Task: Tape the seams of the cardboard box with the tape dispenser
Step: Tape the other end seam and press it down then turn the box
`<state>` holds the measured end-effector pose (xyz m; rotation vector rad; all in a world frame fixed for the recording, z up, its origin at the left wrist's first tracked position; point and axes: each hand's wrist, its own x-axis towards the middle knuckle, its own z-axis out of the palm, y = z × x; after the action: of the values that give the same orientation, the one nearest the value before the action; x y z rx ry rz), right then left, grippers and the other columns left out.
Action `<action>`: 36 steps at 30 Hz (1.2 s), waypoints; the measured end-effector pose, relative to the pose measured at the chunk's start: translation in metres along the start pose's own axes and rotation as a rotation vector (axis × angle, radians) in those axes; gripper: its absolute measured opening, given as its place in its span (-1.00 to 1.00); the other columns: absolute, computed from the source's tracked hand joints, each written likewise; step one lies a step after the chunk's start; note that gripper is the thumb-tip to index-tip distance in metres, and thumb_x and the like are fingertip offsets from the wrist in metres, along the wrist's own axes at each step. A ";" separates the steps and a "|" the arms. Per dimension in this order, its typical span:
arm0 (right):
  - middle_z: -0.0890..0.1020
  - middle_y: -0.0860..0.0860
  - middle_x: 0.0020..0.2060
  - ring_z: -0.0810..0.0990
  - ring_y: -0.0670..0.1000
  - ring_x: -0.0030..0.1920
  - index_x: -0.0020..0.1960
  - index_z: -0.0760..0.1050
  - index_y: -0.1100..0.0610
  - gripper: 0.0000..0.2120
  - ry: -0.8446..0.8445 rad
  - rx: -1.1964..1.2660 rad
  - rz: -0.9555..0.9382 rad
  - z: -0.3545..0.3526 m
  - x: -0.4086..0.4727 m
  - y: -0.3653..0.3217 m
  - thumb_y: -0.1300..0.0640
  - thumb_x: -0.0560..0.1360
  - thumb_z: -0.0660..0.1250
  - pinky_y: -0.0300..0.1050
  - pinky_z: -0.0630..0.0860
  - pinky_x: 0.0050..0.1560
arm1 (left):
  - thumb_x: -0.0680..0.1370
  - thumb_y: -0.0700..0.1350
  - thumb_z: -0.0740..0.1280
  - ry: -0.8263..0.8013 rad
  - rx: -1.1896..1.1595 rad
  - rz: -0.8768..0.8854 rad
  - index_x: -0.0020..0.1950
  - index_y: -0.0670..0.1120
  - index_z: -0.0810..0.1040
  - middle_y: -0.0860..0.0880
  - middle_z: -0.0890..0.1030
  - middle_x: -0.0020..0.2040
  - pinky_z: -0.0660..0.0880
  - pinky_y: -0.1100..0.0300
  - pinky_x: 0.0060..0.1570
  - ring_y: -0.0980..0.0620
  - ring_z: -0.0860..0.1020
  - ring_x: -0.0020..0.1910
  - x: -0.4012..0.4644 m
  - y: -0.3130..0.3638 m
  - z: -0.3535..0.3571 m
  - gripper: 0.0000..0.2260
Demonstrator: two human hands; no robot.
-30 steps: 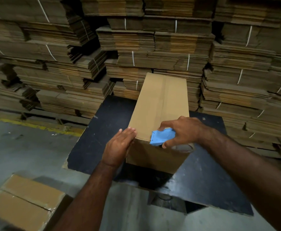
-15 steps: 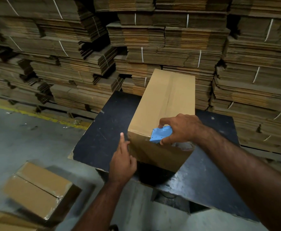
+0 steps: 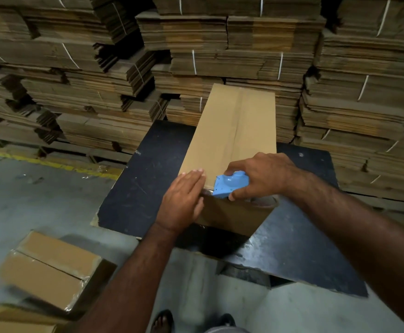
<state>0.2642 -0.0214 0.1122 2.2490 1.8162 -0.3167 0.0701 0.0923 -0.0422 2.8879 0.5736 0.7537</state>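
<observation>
On the black bench (image 3: 148, 188) the long cardboard box (image 3: 232, 131) lies lengthwise, his right hand (image 3: 261, 174) grasping the blue tape dispenser (image 3: 231, 185) at its near edge, left hand (image 3: 184, 200) pressed flat, fingers released, against the near corner.

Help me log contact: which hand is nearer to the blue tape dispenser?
Right. The right hand grips the blue tape dispenser at the cardboard box's near top edge. The left hand lies flat on the box's near left corner, just beside the dispenser.
</observation>
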 end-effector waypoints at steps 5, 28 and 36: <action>0.58 -0.20 0.11 0.43 -0.10 0.00 0.39 0.24 -0.40 -0.37 -0.026 0.001 0.038 -0.001 -0.026 0.030 -0.52 0.36 0.21 -0.02 0.47 -0.04 | 0.49 -0.28 0.43 0.080 0.012 0.083 0.42 -0.22 0.47 -0.17 0.49 0.42 0.35 -0.08 0.40 -0.14 0.46 0.39 -0.001 -0.019 0.009 -0.51; 0.60 -0.18 0.11 0.54 -0.03 0.12 0.37 0.31 -0.36 -0.35 0.008 0.009 0.071 -0.003 0.004 0.022 -0.51 0.33 0.25 -0.05 0.38 -0.08 | 0.38 -0.22 0.40 -0.108 -0.023 0.157 0.43 -0.18 0.44 -0.12 0.45 0.46 0.33 -0.05 0.43 -0.10 0.43 0.43 0.030 -0.014 0.008 -0.40; 0.60 -0.19 0.10 0.52 -0.07 0.06 0.36 0.33 -0.37 -0.34 -0.025 0.030 0.118 0.002 -0.032 0.059 -0.53 0.30 0.26 -0.06 0.43 -0.05 | 0.37 -0.22 0.45 -0.090 -0.022 0.130 0.43 -0.17 0.46 -0.12 0.48 0.44 0.33 -0.05 0.44 -0.09 0.44 0.41 0.030 -0.008 0.004 -0.39</action>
<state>0.3156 -0.0637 0.1226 2.3499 1.6687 -0.3507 0.0936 0.1108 -0.0334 2.9437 0.3686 0.6364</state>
